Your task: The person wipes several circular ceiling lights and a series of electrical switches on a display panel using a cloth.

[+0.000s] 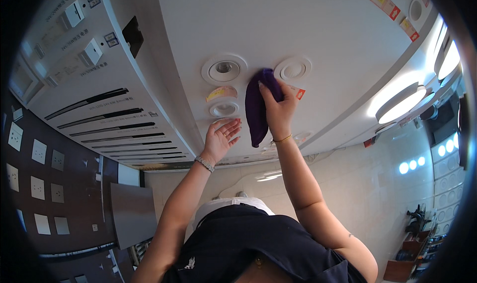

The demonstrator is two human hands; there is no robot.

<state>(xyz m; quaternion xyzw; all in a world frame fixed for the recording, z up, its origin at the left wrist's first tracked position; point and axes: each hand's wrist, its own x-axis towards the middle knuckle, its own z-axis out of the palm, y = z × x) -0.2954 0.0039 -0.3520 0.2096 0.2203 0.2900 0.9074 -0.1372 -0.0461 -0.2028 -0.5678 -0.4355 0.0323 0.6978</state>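
Observation:
A folded purple cloth [257,109] hangs from my right hand [279,106], pinched between thumb and fingers against a white display panel. Just beside that hand is a white round downlight [293,70], with a red and white price tag partly hidden under my fingers. My left hand [222,137] holds nothing, its fingers spread near the panel. Above it sit a small recessed downlight [224,108] and a larger one [224,68], with a curled yellow and pink tag [222,93] between them. A red-edged tag is partly covered by my left fingertips.
At left, a white board [74,96] carries black linear strips and small power supply boxes. Beyond it, a dark wall [67,223] bears socket plates. Lit round ceiling lamps [402,102] project at right. Pale floor tiles [346,193] lie below, with a thin cable across them.

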